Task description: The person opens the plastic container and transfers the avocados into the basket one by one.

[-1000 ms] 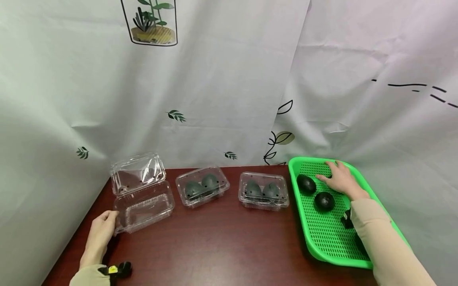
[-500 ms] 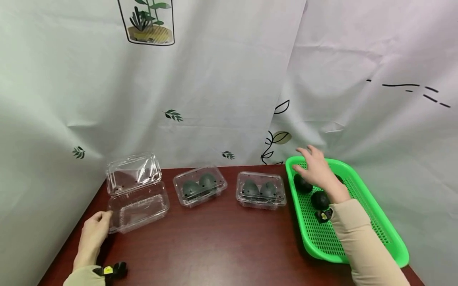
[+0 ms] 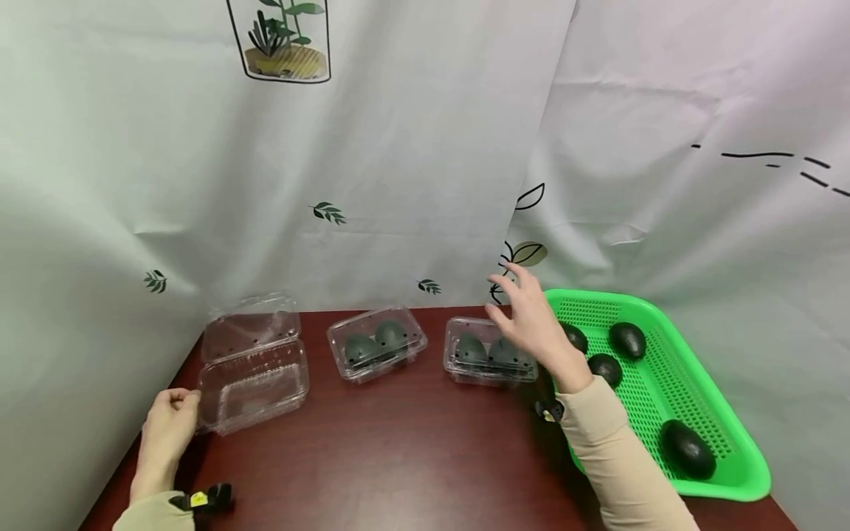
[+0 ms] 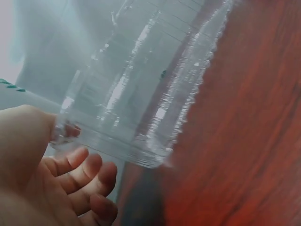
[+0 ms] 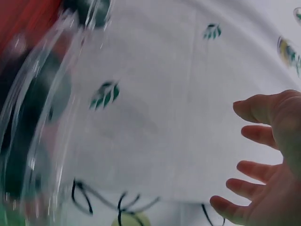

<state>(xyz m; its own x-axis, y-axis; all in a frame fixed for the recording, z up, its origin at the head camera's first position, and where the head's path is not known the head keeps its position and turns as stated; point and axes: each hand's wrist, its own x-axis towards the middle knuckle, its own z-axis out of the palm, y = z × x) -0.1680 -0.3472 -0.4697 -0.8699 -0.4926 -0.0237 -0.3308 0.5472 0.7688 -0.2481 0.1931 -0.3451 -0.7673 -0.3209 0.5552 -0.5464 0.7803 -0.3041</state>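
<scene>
Closest in, the left hand (image 3: 166, 426) hadn't budged, thumb and curled fingers pinching the near-left corner of the open clamshell (image 3: 255, 383), long axis running left-right, lid tipped back toward the curtain. Farther off, the right hand (image 3: 531, 324) had left the green tray (image 3: 724, 413) holding nothing, fingers spread, over the closed box (image 3: 488, 352), so probably no avocado picked yet.
</scene>
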